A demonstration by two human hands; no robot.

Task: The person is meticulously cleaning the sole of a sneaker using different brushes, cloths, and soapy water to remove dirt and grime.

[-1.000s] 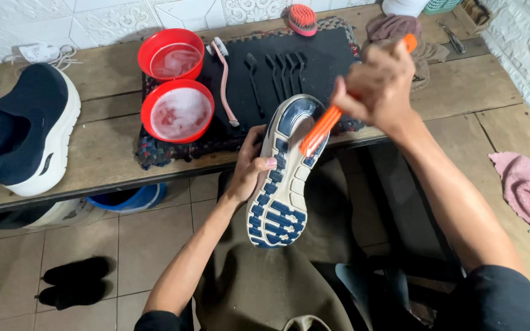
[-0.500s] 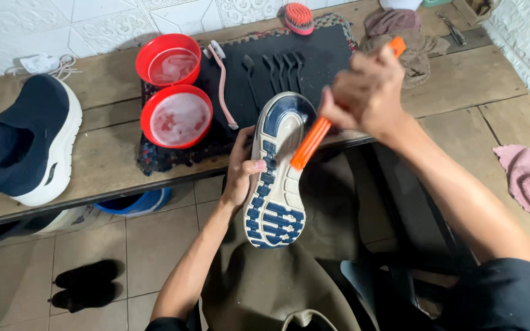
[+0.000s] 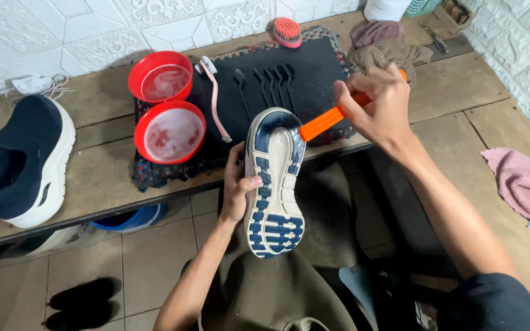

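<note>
At nine o'clock a dark blue slip-on shoe [image 3: 23, 160] with a thick white sole rests upright on the wooden tabletop [image 3: 96, 184], with a white cord [image 3: 35, 84] lying behind it near the tiled wall. Moving toward ten and eleven o'clock, two red bowls [image 3: 169, 132] sit one behind the other, both holding cloudy water, partly on a black mat [image 3: 311, 67]. Just beside them at twelve o'clock lie a pink toothbrush [image 3: 217, 107] and a row of dark brushes [image 3: 271, 83], all on the mat.

At the centre, the left hand [image 3: 239, 187] grasps a sneaker [image 3: 274, 181] from its side, thumb over the edge, holding it sole-up just in front of the tabletop edge, toe pointing toward twelve o'clock. The sole is cream with blue tread patches.

At one o'clock the right hand [image 3: 378, 107] is clenched around the handle of an orange brush [image 3: 326, 122], whose head meets the toe end of the sneaker.

Further back at twelve to one o'clock sit a small red scrubbing brush [image 3: 288, 32] and brownish rags [image 3: 387, 49]. At three o'clock a pink cloth [image 3: 526, 184] lies on the wooden surface.
</note>
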